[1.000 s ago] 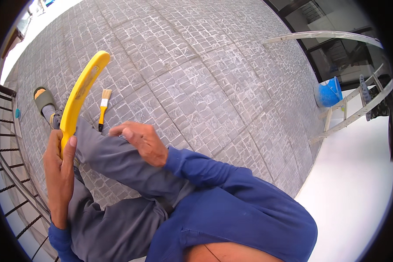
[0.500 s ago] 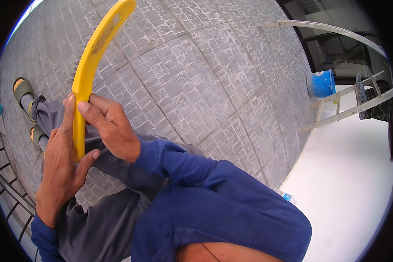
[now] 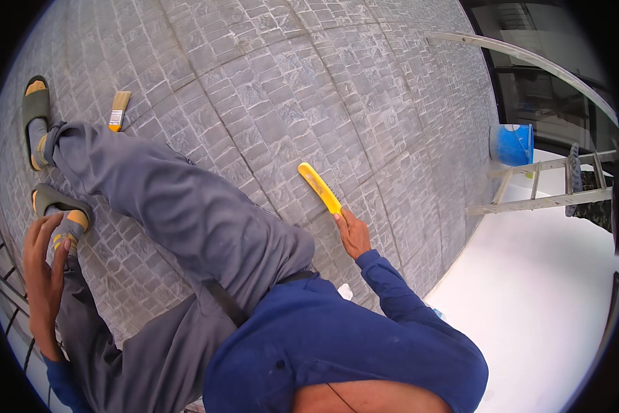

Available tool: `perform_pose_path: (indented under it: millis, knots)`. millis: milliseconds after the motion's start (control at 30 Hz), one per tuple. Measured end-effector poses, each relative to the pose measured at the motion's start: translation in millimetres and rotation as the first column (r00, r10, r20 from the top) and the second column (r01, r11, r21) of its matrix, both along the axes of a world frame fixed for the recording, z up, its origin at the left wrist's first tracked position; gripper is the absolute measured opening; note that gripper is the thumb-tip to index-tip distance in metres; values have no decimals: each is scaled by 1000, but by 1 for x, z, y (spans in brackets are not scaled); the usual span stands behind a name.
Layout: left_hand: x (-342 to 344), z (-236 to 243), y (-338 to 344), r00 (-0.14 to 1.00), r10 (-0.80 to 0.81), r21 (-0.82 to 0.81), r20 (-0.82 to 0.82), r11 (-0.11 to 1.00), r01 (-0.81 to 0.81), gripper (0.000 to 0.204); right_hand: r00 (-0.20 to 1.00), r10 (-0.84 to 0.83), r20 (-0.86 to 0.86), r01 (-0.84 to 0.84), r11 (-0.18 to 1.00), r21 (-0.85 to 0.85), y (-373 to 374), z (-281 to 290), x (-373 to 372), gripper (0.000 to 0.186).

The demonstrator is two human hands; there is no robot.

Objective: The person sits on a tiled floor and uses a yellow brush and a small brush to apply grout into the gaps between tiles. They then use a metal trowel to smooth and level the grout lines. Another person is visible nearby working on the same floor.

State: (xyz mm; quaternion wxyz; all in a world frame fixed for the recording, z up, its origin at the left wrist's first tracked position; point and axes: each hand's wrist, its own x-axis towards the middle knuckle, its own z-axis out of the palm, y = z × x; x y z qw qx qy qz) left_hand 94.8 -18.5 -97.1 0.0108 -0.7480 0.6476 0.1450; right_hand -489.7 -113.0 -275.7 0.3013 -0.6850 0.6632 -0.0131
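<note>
Yellow brush moved right — blue bucket, contents hidden

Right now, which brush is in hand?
The yellow wire brush, gripped in the right hand; the paintbrush lies apart on the paved floor.

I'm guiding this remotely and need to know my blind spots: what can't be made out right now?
In the head view:
Paintbrush: handle's end, hidden by the grey trouser leg.
Yellow brush: grip end, covered by the right hand.
White object on the floor: too small to identify.
</note>
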Motion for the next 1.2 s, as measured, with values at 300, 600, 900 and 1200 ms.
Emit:
perform_pose_path:
  millis: [300, 600, 900, 1200]
  knots:
    - [6, 14, -29, 954, 171, -117, -246, 972, -204, 32, 996, -76, -47, 66, 980, -185, -84, -52, 91, 36]
    - [-34, 17, -19, 990, -8, -60, -139, 998, 0, 28, 992, -15, 124, 11, 999, 33, -84, -42, 54, 45]
    - [-12, 24, -7, 861, 384, -120, -332, 889, -442, 29, 998, -60, -35, 62, 996, 61, -6, -4, 10, 42]
    - [-47, 37, -48, 975, 155, -55, -160, 985, -165, 27, 992, 110, 65, -94, 973, -209, -207, -76, 180, 53]
